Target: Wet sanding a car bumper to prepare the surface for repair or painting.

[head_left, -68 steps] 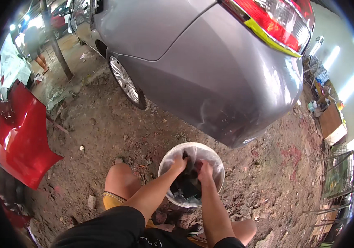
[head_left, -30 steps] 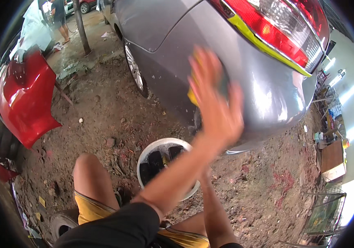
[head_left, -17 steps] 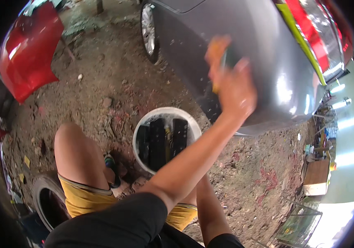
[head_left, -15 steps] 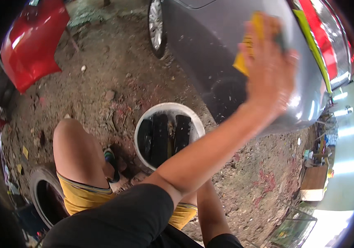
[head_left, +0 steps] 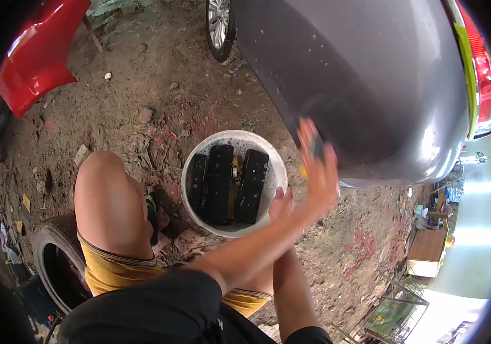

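My left hand (head_left: 321, 175) is closed around a piece of yellow sandpaper (head_left: 303, 171) and a dark green pad (head_left: 317, 148). It is at the lower edge of a grey car's rear panel (head_left: 366, 86), and its fingers are slightly blurred. Under the left forearm, my right hand (head_left: 281, 205) is beside the rim of a round white bucket (head_left: 240, 135). Its fingertips point up, a little apart, with nothing visible in them; part of the hand is hidden. Long black shapes (head_left: 220, 183) show inside the bucket; whether they are objects or reflections I cannot tell.
A loose tyre (head_left: 45, 246) lies to the left of my bent knee. A red car panel (head_left: 39, 63) stands at the far left. Green tape (head_left: 468, 74) edges the car's tail light (head_left: 480, 63). A brown box (head_left: 426, 252) sits on the right, past rough dirt ground.
My left hand has moved down and left from high on the grey panel, still holding the sandpaper and pad. My right hand has come into view beside the bucket. The view has shifted slightly.
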The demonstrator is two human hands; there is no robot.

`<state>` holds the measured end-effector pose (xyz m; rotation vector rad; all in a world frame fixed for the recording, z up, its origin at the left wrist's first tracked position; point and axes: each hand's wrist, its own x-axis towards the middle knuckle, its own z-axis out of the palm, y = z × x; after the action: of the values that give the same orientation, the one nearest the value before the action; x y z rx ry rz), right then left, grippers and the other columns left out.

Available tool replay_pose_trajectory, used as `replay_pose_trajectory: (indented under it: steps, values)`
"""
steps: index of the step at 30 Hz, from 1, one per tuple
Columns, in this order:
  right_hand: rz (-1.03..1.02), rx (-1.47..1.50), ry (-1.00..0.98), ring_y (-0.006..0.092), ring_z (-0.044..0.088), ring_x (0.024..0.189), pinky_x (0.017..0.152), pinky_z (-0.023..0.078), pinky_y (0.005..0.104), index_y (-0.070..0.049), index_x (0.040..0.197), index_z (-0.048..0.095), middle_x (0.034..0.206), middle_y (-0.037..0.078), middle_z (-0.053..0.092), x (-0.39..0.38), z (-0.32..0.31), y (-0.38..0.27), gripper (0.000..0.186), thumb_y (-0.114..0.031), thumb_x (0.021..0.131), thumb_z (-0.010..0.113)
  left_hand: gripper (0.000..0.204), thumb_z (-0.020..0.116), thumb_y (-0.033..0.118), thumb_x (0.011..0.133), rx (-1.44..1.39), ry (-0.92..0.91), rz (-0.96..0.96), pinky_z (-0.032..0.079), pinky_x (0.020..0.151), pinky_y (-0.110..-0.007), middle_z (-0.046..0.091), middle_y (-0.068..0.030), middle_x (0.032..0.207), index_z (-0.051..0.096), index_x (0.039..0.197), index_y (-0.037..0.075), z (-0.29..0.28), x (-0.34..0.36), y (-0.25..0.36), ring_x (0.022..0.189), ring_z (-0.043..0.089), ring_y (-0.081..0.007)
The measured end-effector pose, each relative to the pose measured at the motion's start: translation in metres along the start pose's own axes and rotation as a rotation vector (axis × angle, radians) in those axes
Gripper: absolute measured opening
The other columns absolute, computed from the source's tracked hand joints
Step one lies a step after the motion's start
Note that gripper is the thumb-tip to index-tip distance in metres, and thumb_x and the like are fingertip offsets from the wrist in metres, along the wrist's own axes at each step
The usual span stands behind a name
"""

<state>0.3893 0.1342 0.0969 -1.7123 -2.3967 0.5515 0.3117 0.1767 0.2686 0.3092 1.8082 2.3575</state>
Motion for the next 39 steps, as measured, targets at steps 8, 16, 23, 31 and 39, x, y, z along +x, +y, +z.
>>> replay_pose_trajectory:
  steps: [8,16,23,31,39]
  values:
    - [-0.006,0.179,-0.163,0.0506,0.060,0.100,0.085,0.044,0.0590,-0.002,0.127,0.054,0.104,0.029,0.066,-0.005,0.005,-0.032,0.037,-0.027,0.101,0.046,0.067,0.025,0.041,0.108,-0.208,0.151,-0.022,0.007,0.124,-0.041,0.016,-0.0289,0.159,0.014,0.153,-0.007,-0.058,0.173,-0.073,0.150,0.010,-0.0369]
    - [-0.008,-0.275,0.092,0.0425,0.059,0.111,0.095,0.044,0.0511,-0.002,0.130,0.054,0.123,0.026,0.062,-0.006,-0.017,-0.005,0.042,-0.033,0.102,0.047,0.076,0.027,0.050,0.106,-0.345,0.122,-0.531,0.018,0.121,-0.042,0.019,-0.0297,0.158,0.014,0.152,-0.009,0.008,-0.001,-0.028,0.148,0.019,-0.0360]
    - [0.053,0.186,-0.145,0.0460,0.060,0.109,0.093,0.046,0.0530,-0.004,0.134,0.052,0.119,0.025,0.064,0.003,-0.017,-0.018,0.043,-0.031,0.099,0.048,0.078,0.027,0.063,0.102,-0.736,-0.010,-0.814,0.044,0.102,-0.051,0.049,-0.0215,0.141,0.041,0.141,-0.003,-0.053,0.207,-0.082,0.126,0.053,-0.0341]
    - [0.120,-0.053,-0.012,0.0365,0.062,0.107,0.102,0.041,0.0488,0.002,0.130,0.056,0.112,0.024,0.066,-0.005,-0.032,0.006,0.047,-0.035,0.102,0.048,0.090,0.028,0.066,0.100,-0.238,0.137,-0.873,0.034,0.111,-0.043,0.047,-0.0321,0.141,0.042,0.136,-0.015,0.016,0.009,-0.030,0.131,0.047,-0.0412]
    - [-0.036,0.238,-0.119,0.0500,0.061,0.100,0.083,0.044,0.0578,-0.005,0.125,0.056,0.108,0.028,0.065,0.000,0.007,-0.026,0.037,-0.030,0.098,0.049,0.074,0.029,0.056,0.104,-0.575,0.021,-0.520,0.043,0.105,-0.050,0.038,-0.0267,0.149,0.022,0.151,-0.001,-0.094,0.338,-0.085,0.130,0.048,-0.0422]
